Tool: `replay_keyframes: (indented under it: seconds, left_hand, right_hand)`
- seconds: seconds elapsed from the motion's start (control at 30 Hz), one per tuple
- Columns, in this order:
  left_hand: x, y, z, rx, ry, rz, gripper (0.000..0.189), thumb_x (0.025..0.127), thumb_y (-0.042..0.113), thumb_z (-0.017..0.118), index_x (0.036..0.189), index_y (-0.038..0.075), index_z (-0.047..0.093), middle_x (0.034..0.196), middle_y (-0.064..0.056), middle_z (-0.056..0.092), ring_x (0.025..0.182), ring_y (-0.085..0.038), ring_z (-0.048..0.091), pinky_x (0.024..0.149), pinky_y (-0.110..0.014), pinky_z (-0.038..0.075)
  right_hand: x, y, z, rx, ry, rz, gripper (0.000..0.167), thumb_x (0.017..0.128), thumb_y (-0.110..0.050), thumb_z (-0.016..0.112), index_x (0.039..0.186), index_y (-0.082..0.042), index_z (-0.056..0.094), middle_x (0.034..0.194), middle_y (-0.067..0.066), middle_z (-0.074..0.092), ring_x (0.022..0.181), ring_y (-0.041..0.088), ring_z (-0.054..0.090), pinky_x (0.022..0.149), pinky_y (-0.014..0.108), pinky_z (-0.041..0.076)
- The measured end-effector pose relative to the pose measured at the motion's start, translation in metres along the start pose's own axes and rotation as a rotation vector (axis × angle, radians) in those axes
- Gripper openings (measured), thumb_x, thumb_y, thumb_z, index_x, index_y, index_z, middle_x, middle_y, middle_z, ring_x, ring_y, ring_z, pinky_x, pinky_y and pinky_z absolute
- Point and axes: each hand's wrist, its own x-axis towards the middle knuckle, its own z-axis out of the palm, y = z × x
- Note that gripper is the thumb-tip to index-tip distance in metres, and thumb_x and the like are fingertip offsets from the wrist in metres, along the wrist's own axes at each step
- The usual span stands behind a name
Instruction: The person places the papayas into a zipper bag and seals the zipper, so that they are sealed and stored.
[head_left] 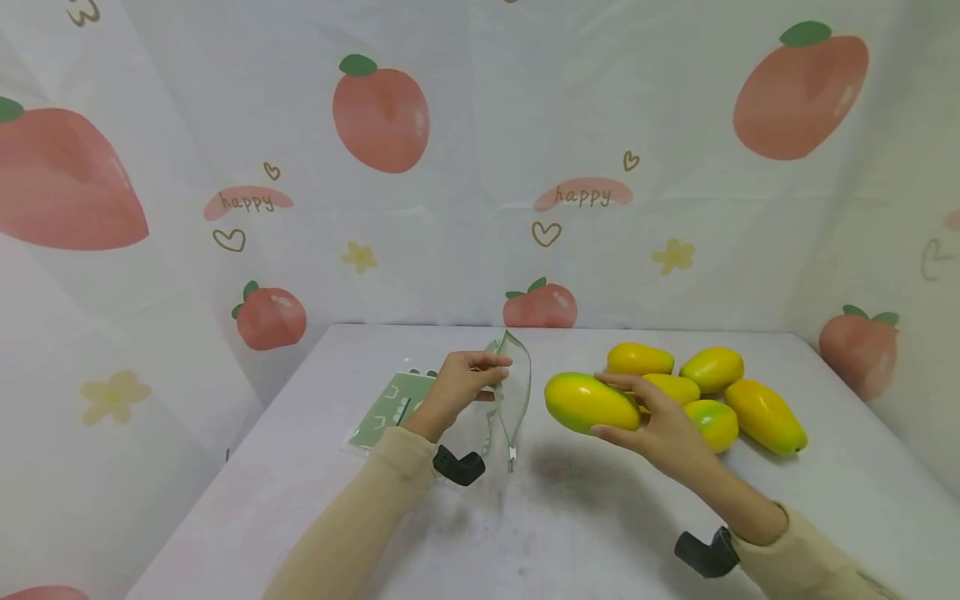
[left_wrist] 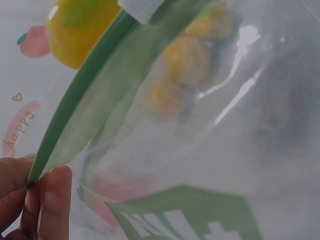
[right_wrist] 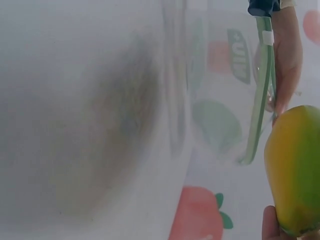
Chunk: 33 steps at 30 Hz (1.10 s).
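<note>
My left hand (head_left: 459, 390) pinches the green zip edge (left_wrist: 67, 117) of a clear plastic zip bag (left_wrist: 240, 145) between thumb and fingers. The bag's mouth gapes toward the right, with a white slider (left_wrist: 141, 9) on its edge. Green print with a cartoon face (head_left: 396, 407) shows on its side in the head view. My right hand (head_left: 663, 425) grips a yellow-green papaya (head_left: 588, 402) by its right end, above the table and just right of the bag's mouth. In the right wrist view the papaya (right_wrist: 296, 170) overlaps the left hand's fingers.
Several more papayas (head_left: 765, 417) lie grouped on the white table (head_left: 570, 533), behind and to the right of the right hand. A fruit-printed cloth (head_left: 465, 250) hangs behind the table and along its sides. Black wrist cameras (head_left: 459, 467) sit on both wrists.
</note>
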Motion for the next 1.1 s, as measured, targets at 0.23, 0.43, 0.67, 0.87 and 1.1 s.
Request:
replay_keyframes:
  seconds: [0.23, 0.43, 0.67, 0.87, 1.1]
  left_hand:
    - [0.000, 0.002, 0.001, -0.001, -0.003, -0.002, 0.021, 0.092, 0.010, 0.065, 0.110, 0.002, 0.071, 0.103, -0.009, 0.067, 0.077, -0.012, 0.058, 0.073, -0.031, 0.059]
    - [-0.001, 0.002, 0.001, 0.001, -0.006, -0.003, 0.021, 0.092, 0.010, 0.065, 0.110, 0.002, 0.071, 0.106, -0.010, 0.068, 0.079, -0.012, 0.059, 0.075, -0.032, 0.059]
    - [0.000, 0.002, 0.002, 0.007, -0.002, -0.004, 0.022, 0.091, 0.011, 0.066, 0.111, 0.002, 0.071, 0.103, -0.010, 0.067, 0.078, -0.013, 0.058, 0.074, -0.032, 0.059]
    - [0.002, 0.001, 0.002, 0.011, -0.002, -0.007, 0.022, 0.091, 0.012, 0.067, 0.110, 0.002, 0.071, 0.106, -0.010, 0.067, 0.075, -0.012, 0.058, 0.073, -0.031, 0.059]
    - [0.001, 0.001, 0.002, 0.018, -0.018, -0.005, 0.026, 0.092, 0.014, 0.066, 0.114, 0.001, 0.069, 0.117, -0.015, 0.066, 0.079, -0.013, 0.061, 0.076, -0.033, 0.060]
  right_hand:
    - [0.006, -0.004, 0.010, 0.014, 0.003, 0.001, 0.062, 0.080, -0.032, 0.079, 0.135, -0.015, 0.054, 0.135, 0.007, 0.056, 0.111, 0.024, 0.057, 0.088, 0.027, 0.051]
    - [0.009, -0.007, 0.018, 0.034, -0.002, 0.001, 0.060, 0.080, -0.032, 0.079, 0.133, -0.017, 0.056, 0.131, 0.005, 0.058, 0.106, 0.021, 0.056, 0.084, 0.027, 0.051]
    - [0.013, -0.007, 0.027, 0.050, 0.010, -0.018, 0.061, 0.080, -0.031, 0.079, 0.134, -0.016, 0.056, 0.129, 0.005, 0.059, 0.102, 0.019, 0.057, 0.080, 0.021, 0.052]
    - [0.016, -0.007, 0.033, 0.063, 0.015, -0.021, 0.063, 0.079, -0.030, 0.080, 0.135, -0.018, 0.055, 0.130, 0.006, 0.059, 0.102, 0.019, 0.056, 0.081, 0.023, 0.052]
    - [0.020, -0.011, 0.035, 0.044, 0.012, -0.020, 0.064, 0.079, -0.033, 0.080, 0.137, -0.019, 0.054, 0.130, 0.005, 0.058, 0.102, 0.019, 0.056, 0.082, 0.027, 0.052]
